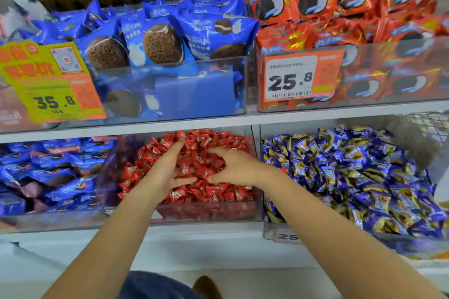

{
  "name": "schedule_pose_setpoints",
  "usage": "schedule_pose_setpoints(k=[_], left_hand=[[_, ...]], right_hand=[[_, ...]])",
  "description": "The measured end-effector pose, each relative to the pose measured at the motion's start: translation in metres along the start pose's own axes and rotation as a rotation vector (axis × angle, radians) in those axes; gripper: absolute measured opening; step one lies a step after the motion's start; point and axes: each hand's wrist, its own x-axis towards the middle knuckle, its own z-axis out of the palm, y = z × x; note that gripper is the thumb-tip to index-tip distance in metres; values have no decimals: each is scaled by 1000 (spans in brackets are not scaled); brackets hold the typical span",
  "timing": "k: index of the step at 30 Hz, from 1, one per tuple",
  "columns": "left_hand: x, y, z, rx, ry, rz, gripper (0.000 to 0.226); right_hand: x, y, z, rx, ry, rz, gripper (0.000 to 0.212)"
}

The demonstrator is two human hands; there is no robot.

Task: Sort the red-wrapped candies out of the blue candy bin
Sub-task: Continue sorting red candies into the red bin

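Spanning the view above both hands, two shelf bins: blue cookie packs [167, 39] over the left hand, red cookie packs [340, 7] over the right. Beside the right hand [237, 165], blue candy bin [364, 177]. Under both hands, red-wrapped candies [206, 143] heaped in a clear bin. Left hand [167, 170] flat, fingers spread; right hand's fingers bent onto the heap, grasp unclear.

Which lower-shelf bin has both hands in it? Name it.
The middle bin, heaped with red-wrapped candies. The left hand and right hand rest on that heap; the blue-wrapper bin and the purple candy bin beside it go untouched.
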Motion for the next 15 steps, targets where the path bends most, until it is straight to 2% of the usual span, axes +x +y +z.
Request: schedule_pose_setpoints(k=[2,4,7,12,15], left_hand=[[0,1,-10,-43,-30,11,34],[-1,-5,-16,65,-10,42,34],[-5,-18,-8,247,5,191,18],[-25,-16,41,624,-143,652,19],[-28,-13,84,962,-236,932,22]], right_hand=[[-14,5,-6,-125,82,-41,65],[-37,12,-15,-285,210,-110,48],[-76,43,-29,-284,364,-157,30],[-123,118,-54,-196,546,48,20],[-141,150,-64,-159,587,163,20]])
